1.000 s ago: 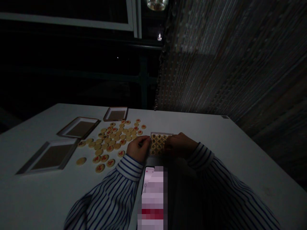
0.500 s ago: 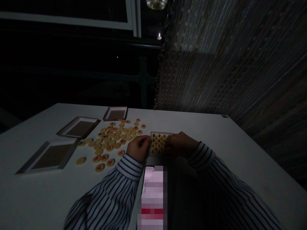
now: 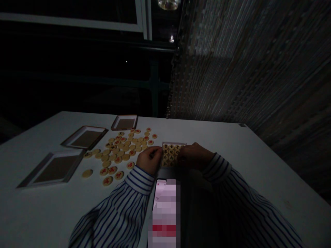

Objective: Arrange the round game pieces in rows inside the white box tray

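Note:
A small box stands on the table in front of me, with black-marked Chinese chess pieces lying in rows inside it. My left hand is closed at the box's left edge, thumb and fingers pinching its side. Over the right part of the box, my right hand has its fingers curled down, covering some pieces; what they hold is hidden in shadow. Loose Chinese chess pieces are scattered left of the box, some showing red marks, a few black ones, and many plain backs.
Three shallow box parts lie on the left side of the white table. A lit phone is below my hands, near my body. A string curtain hangs beyond the table at the right. The room is dim.

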Demonstrator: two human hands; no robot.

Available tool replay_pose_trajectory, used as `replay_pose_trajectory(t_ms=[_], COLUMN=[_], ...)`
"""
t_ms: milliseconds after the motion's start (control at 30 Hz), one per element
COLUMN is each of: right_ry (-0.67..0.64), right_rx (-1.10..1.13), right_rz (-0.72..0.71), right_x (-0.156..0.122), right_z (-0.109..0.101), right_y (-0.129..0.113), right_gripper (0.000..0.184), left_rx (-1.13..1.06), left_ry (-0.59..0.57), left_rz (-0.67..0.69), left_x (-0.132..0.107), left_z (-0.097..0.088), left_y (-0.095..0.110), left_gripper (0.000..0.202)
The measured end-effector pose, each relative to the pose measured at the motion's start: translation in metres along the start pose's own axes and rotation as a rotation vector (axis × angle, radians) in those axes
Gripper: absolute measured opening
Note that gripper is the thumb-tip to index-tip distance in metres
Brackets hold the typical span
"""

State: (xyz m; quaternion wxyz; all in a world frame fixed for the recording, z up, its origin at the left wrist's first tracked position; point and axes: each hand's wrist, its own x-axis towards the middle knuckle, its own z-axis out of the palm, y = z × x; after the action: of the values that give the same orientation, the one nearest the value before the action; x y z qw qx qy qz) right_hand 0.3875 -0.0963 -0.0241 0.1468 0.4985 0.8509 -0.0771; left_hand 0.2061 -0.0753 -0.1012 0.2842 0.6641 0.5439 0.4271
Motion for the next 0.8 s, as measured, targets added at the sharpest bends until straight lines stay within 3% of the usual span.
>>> replay_pose_trajectory(t_ms=[800], right_ry=[0.020], right_rx=[-0.009], right_rz=[0.018], right_x=[-0.0020], right_z=[-0.0030], right_y=[-0.0058], right_gripper=[0.025], left_rx=[0.022], left_ry=[-0.013], left_rz=[0.059], left_x=[-0.0001], left_z=[0.0006], left_y=[-0.0011], left_gripper=[0.026])
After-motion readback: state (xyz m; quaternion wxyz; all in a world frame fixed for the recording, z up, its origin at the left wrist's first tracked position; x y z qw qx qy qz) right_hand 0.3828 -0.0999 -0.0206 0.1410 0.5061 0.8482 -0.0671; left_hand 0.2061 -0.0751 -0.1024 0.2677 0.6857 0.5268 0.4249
